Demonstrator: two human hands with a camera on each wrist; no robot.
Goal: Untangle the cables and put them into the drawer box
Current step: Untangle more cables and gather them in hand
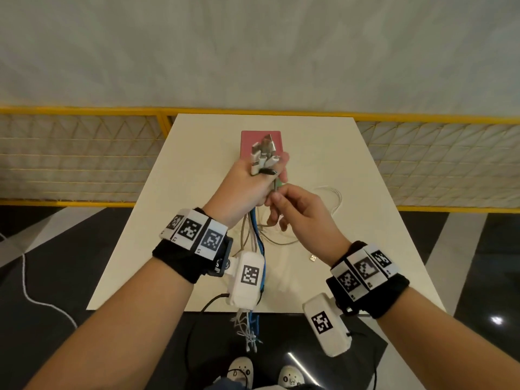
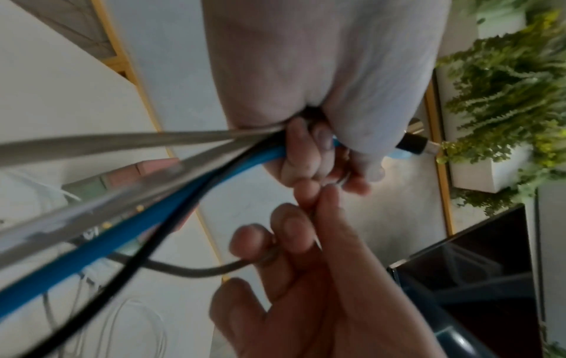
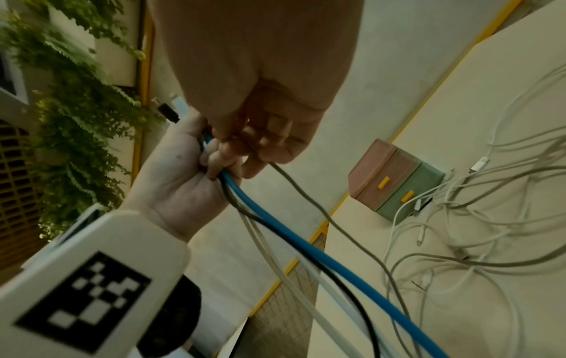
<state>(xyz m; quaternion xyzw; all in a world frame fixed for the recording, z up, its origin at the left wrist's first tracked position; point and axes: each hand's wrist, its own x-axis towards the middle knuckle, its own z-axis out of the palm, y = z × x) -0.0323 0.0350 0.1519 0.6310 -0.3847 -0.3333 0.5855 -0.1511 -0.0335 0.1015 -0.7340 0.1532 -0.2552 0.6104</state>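
My left hand [image 1: 253,184] is raised over the table and grips a bundle of cables [image 1: 254,237], several plugs [image 1: 264,156] sticking up out of the fist. The bundle holds a blue cable [image 3: 306,249], a black one and pale ones, and hangs past the table's front edge. My right hand [image 1: 277,197] is right beside the left fist and pinches a single grey cable [image 3: 306,193] between thumb and fingertips. The drawer box [image 3: 395,179], pink over green with yellow handles, stands at the table's far side, both drawers closed.
More loose pale cables [image 3: 459,218] lie tangled on the cream table [image 1: 380,249] in front of the drawer box. A small USB plug [image 1: 313,258] lies near my right wrist. A yellow mesh railing [image 1: 84,153] runs behind the table.
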